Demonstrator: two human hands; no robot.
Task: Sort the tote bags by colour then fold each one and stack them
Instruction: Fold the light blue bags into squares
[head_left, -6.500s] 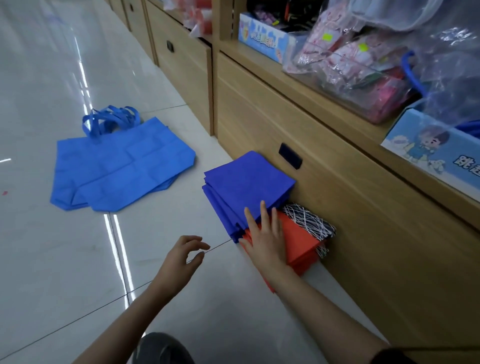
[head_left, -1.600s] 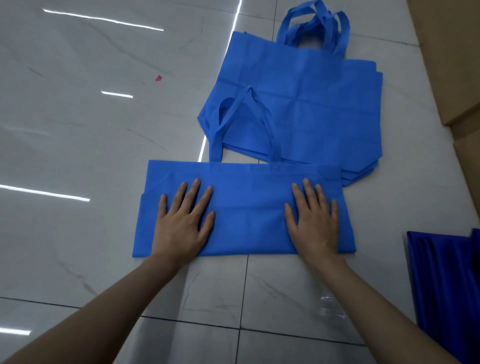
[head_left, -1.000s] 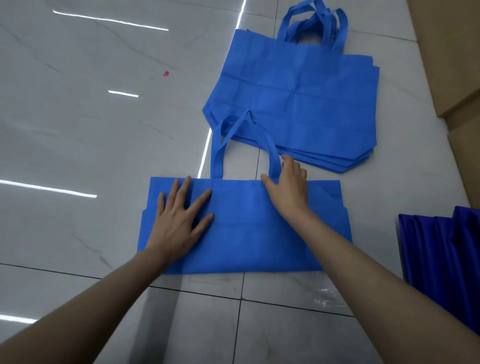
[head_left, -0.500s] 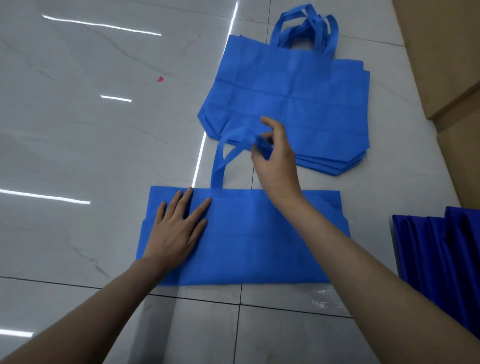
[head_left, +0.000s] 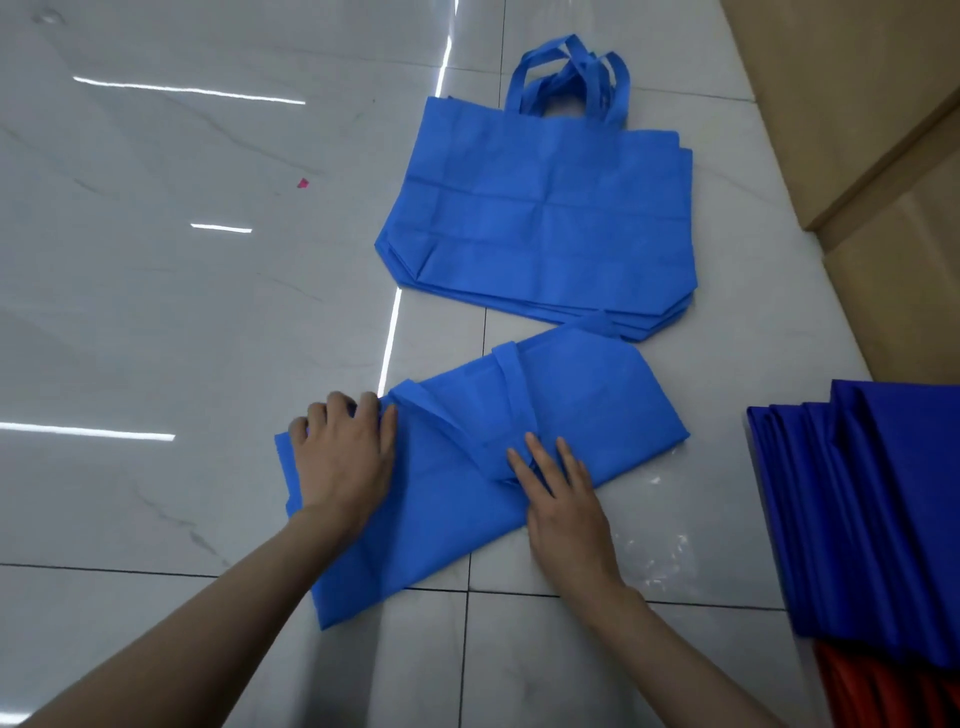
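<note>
The half-folded bag (head_left: 467, 493) lies askew on the floor (head_left: 156, 312), at six o'clock of the pile of unfolded bags (head_left: 540, 218), with the stack of dark blue folded bags (head_left: 883, 519) at its three o'clock. It looks light, thin and limp, apt to slide on the glossy tile, so it wants pinning flat and taking by an edge or corner. The left hand (head_left: 343, 462) curls its fingers (head_left: 337, 405) over the bag's far-left edge, gripping it. The right hand (head_left: 563, 499) lies flat, fingers straight, pressing the handles (head_left: 511, 395) down onto the cloth. Half a second ago the right hand pinched the handles up off the bag, the left lay flat, and the bag sat square.
</note>
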